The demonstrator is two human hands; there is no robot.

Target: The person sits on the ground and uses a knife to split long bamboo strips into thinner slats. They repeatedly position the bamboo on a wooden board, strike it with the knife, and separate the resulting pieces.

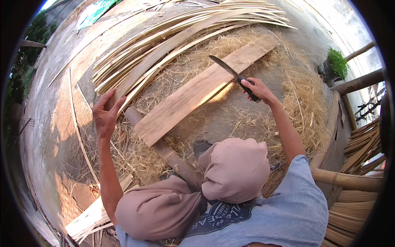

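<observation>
My right hand (259,90) is wrapped round the black handle of a long knife (225,66). Its slightly curved blade points up and left, over a wooden board (205,89). That board slants from lower left to upper right, its near end by a bamboo pole (170,156). At the left, my left hand (106,113) grips the near end of a broad bamboo strip (164,48), thumb on one side and fingers on the other. This strip lies on top of a pile of thin bamboo strips (127,53).
Fine shavings (302,111) cover the ground around the board. On the right stand a bamboo frame (345,179), bundled strips (362,148) and a potted plant (337,64). More pale strips (92,218) lie at lower left; a green sheet (94,14) is far left.
</observation>
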